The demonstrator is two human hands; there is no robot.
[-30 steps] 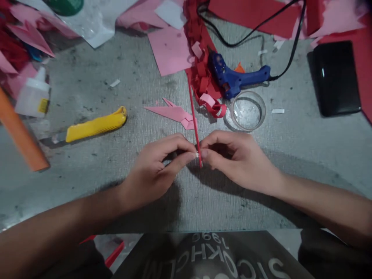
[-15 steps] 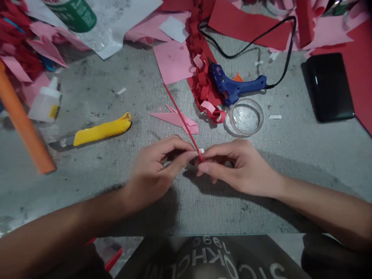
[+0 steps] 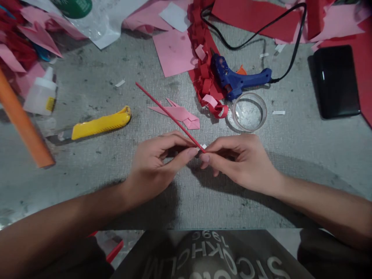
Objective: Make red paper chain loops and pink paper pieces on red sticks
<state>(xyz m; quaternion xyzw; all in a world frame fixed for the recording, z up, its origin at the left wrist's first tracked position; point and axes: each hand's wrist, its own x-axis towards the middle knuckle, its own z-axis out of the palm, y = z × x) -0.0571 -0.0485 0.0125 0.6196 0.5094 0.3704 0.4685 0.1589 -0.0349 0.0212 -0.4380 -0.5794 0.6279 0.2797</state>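
A thin red stick (image 3: 170, 116), perhaps rolled paper, slants up and left from my fingertips. My right hand (image 3: 242, 162) pinches its lower end between thumb and index finger. Against that end shows a small white strip (image 3: 204, 147), partly hidden by the fingers. My left hand (image 3: 158, 161) is closed beside it, thumb and index finger pinched at the strip's left side. Just beyond the hands, a folded pink paper piece (image 3: 181, 113) lies flat, with the stick crossing above it.
A yellow box cutter (image 3: 101, 124) and glue bottle (image 3: 40, 93) lie left, with an orange bar (image 3: 24, 124). Rightward are a roll of clear tape (image 3: 264, 112), a blue glue gun (image 3: 241, 79) with black cord, a red paper chain (image 3: 207, 83) and a black case (image 3: 338, 81).
The red stick's far end has swung left and down, so it slants more over the folded pink paper. Both hands keep their pinch near its lower end. The whole view has shifted slightly.
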